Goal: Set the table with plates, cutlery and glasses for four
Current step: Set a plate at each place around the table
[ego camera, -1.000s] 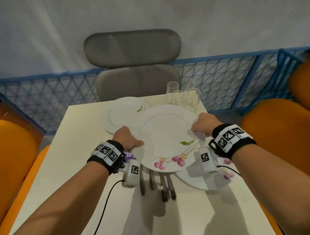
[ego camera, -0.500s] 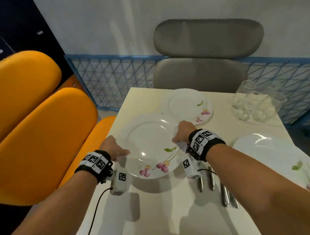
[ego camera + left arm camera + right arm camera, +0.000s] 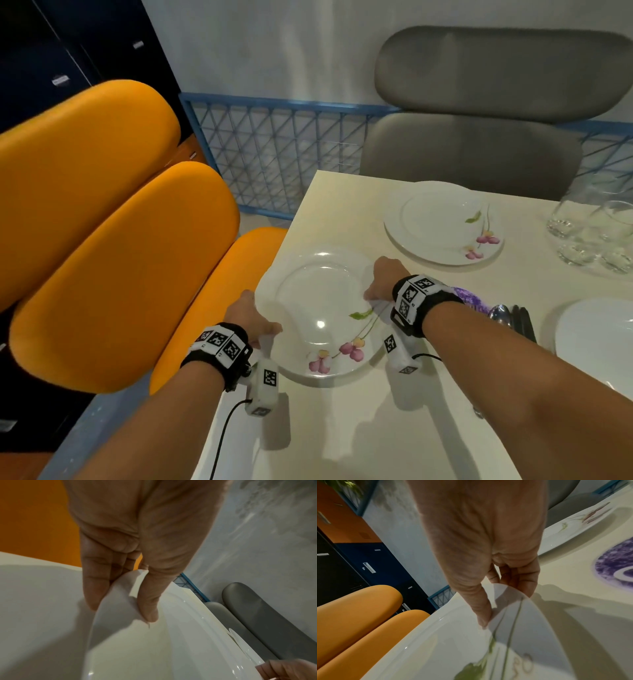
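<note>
While the flowered plate (image 3: 322, 318) hung just over the table's (image 3: 342, 428) left edge, my left hand (image 3: 248, 317) and right hand (image 3: 385, 279) pinched opposite rims. I judged it stiff, glossy, breakable; rim grips suited it.

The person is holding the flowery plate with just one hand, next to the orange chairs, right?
Not quite. Both hands hold the flowery plate: the left hand pinches one edge and the right hand pinches the opposite edge. The head view shows it. The plate is indeed next to the orange chairs.
</note>
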Demonstrator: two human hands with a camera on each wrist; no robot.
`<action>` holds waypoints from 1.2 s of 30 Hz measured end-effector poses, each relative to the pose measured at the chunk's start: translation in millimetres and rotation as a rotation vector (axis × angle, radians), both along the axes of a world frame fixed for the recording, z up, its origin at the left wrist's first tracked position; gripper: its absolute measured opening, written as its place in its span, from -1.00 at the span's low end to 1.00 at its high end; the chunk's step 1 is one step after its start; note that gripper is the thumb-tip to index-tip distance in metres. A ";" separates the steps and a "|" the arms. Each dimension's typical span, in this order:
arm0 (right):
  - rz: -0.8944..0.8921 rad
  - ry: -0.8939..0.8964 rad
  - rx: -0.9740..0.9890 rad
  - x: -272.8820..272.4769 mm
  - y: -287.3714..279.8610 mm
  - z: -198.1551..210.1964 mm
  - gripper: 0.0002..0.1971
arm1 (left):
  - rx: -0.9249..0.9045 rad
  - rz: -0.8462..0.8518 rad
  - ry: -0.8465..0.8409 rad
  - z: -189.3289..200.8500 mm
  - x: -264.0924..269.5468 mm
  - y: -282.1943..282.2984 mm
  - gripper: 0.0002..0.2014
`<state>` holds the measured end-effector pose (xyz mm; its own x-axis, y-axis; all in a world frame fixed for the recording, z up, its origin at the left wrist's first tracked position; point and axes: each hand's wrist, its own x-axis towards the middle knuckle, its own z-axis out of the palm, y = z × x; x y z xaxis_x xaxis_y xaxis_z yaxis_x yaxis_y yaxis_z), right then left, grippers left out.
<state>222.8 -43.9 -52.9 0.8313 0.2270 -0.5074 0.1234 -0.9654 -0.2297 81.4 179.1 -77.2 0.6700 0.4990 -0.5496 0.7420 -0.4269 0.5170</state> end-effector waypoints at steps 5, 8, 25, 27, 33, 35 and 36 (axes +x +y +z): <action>0.005 -0.020 -0.037 1.5 13.9 -6.4 -0.41 | -0.005 0.033 0.010 -4.1 -0.4 6.1 -0.40; 0.018 -0.053 -0.068 2.7 17.1 -7.4 -0.43 | 0.046 0.011 0.061 -1.9 2.5 8.7 -0.43; -0.108 0.094 -0.028 -12.6 -5.1 -5.7 -0.21 | 0.175 -0.243 0.122 -1.3 24.8 27.2 -0.29; -0.135 0.054 0.014 -8.5 -1.8 -6.4 -0.25 | 0.125 -0.224 0.164 2.9 20.2 26.9 -0.39; -0.181 0.003 0.065 -1.9 3.2 1.9 -0.62 | 0.060 -0.139 0.208 9.6 11.3 22.9 -0.69; -0.127 0.076 0.002 -7.4 0.5 9.3 -0.79 | 0.171 -0.176 0.228 8.5 17.1 26.1 -0.61; -0.098 0.137 -0.017 -11.2 -1.1 9.7 -0.79 | 0.252 -0.212 0.229 7.6 21.4 28.0 -0.58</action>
<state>211.6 -45.0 -43.2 0.7715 0.1389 -0.6209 -0.0026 -0.9752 -0.2213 102.8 207.1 -69.5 0.6469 0.5012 -0.5748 0.7078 -0.6751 0.2079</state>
